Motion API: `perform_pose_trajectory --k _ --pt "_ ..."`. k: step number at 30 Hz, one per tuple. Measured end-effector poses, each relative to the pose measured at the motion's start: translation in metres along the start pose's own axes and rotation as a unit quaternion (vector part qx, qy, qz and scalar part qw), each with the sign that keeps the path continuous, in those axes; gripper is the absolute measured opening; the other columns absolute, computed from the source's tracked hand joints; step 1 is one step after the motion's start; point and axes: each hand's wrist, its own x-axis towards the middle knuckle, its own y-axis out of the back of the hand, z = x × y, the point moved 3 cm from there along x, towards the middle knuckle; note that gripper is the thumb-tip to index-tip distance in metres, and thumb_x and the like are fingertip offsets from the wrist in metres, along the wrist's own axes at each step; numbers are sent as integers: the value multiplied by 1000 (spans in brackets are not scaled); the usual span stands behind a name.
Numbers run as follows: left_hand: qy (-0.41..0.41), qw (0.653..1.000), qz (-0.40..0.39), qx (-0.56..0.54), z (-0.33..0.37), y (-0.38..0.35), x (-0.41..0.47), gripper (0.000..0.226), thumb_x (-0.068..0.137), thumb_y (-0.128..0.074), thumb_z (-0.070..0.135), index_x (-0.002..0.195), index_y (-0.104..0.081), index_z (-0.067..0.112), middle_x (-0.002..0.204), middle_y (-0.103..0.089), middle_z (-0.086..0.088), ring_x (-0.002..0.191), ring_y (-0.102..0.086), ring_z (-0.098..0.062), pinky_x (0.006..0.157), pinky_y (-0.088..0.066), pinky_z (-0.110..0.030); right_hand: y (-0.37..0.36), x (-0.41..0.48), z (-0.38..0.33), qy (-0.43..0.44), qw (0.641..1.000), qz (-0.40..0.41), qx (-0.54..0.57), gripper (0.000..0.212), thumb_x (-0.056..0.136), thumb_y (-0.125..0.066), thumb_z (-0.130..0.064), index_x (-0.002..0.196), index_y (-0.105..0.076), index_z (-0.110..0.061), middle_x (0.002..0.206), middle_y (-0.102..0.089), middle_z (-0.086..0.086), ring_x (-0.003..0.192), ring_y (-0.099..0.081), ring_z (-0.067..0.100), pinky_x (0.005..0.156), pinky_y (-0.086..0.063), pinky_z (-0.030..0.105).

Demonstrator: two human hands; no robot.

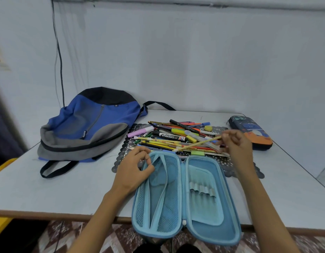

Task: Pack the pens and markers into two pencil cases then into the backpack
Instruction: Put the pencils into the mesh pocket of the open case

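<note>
At the near edge of the white table [66, 189] we find the light-blue pencil case [209, 225] lying open and flat, its near end overhanging the edge. Both halves appear empty: nothing shows in the mesh pocket [158, 212] on the left half, and the elastic loops [202, 190] on the right half hold nothing. The left hand [134, 167] pinches the upper edge of that pocket between thumb and fingers, apparently to hold it open. The right hand [234, 143] hangs over the pile of pens and markers [176, 136], thumb and fingertips closed on one end of a pale yellow pencil [196, 144]. The pencil slants down toward the case; we cannot tell whether its lower tip touches the heap. The pile lies just beyond the open case on a dark lace-patterned mat [125, 152] and looks undiminished. The second pencil case [253, 132], dark with an orange panel, lies at the far right, shut as far as we can tell. The blue and grey backpack [85, 125] lies flat at the far left, its zip apparently closed. We judge the task barely begun: one item is in hand and none is packed. Filling and closing both cases and stowing them in the backpack are all outstanding.
</note>
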Motion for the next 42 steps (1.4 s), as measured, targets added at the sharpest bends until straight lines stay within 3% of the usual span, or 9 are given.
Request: perform_pose_trajectory --k 4,6,9,14,18,23,31,37,42 --pt "-12 1000 -6 5 -2 -1 1 17 73 -51 42 78 -59 28 110 -62 23 107 -54 -4 75 -40 -27 -12 1 -27 80 984 133 87 9 96 -56 -7 104 -58 -10 79 -64 9 60 -62 12 54 -53 21" --pt "-14 1000 -3 -1 -3 -1 0 18 75 -52 41 81 -61 27 104 -62 24 104 -55 -4 74 -39 -27 -22 2 -37 81 978 152 116 9 95 -58 -7 102 -55 -12 75 -65 9 56 -61 11 53 -52 21" --pt "-17 1000 -1 -5 -4 -1 -1 15 76 -52 40 79 -59 27 108 -63 23 106 -55 -3 73 -39 -25 -47 0 -41 54 988 93 111 9 93 -60 -6 94 -55 -13 64 -65 3 48 -60 12 48 -51 22" --pt "-13 1000 -3 -9 -4 -1 -2 21 77 -51 42 85 -62 26 103 -62 24 103 -54 -3 74 -39 -27 -91 -12 -26 -5 998 -56 17 7 91 -62 -4 96 -57 -5 66 -64 12 49 -59 18 48 -55 28" --pt "-13 1000 -6 -9 -2 0 -3 13 79 -50 43 79 -56 31 113 -63 22 108 -53 -2 73 -38 -25 -113 -22 -13 -51 986 -151 -51 10 91 -63 -5 97 -57 -1 66 -64 14 47 -60 17 48 -55 26" --pt "-11 1000 -10 3 2 1 -3 13 80 -48 44 80 -53 33 114 -62 21 108 -52 1 79 -40 -24 -128 -40 -1 -136 959 -240 -57 18 87 -68 -1 99 -57 6 68 -63 17 46 -61 20 46 -55 28" --pt "-11 999 -20 26 0 -1 -4 13 82 -46 43 80 -50 31 116 -61 22 109 -46 9 82 -39 -19 -135 -57 5 -159 944 -271 -98 15 85 -71 -1 85 -56 -1 61 -61 22 44 -61 22 46 -56 31" --pt "-12 998 -27 50 1 -1 -4 11 85 -46 41 79 -47 33 116 -59 22 109 -44 13 80 -32 -6 -137 -60 10 -162 927 -309 -139 3 92 -62 -2 91 -61 0 66 -64 16 52 -66 22 58 -61 33" --pt "-8 998 -33 59 0 -1 -4 13 89 -46 42 79 -46 34 116 -58 25 110 -41 17 79 -31 -6 -136 -58 9 -147 921 -320 -168 14 90 -55 12 100 -61 4 74 -63 17 56 -66 24 56 -60 28"
